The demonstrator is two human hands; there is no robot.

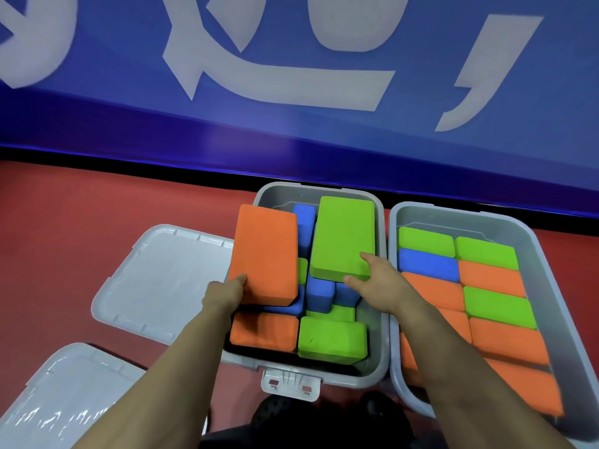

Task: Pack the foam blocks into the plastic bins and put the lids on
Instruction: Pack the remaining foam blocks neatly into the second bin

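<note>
Left hand (227, 294) grips the near corner of an orange block (264, 257), thumb on top; right hand (377, 281) holds a green block (343, 238) likewise, fingers apparently underneath; both blocks sit above the jumbled middle bin (324, 189); right of the hands, a neatly packed bin (534, 241); leftward, two lids (155, 273) on the floor.

Orange block (264, 257), green block (343, 236), grey bins (385, 222).

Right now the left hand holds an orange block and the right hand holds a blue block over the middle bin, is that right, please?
Not quite: in the head view the right hand holds a green block, not a blue one. The left hand does hold an orange block over the middle bin.
</note>
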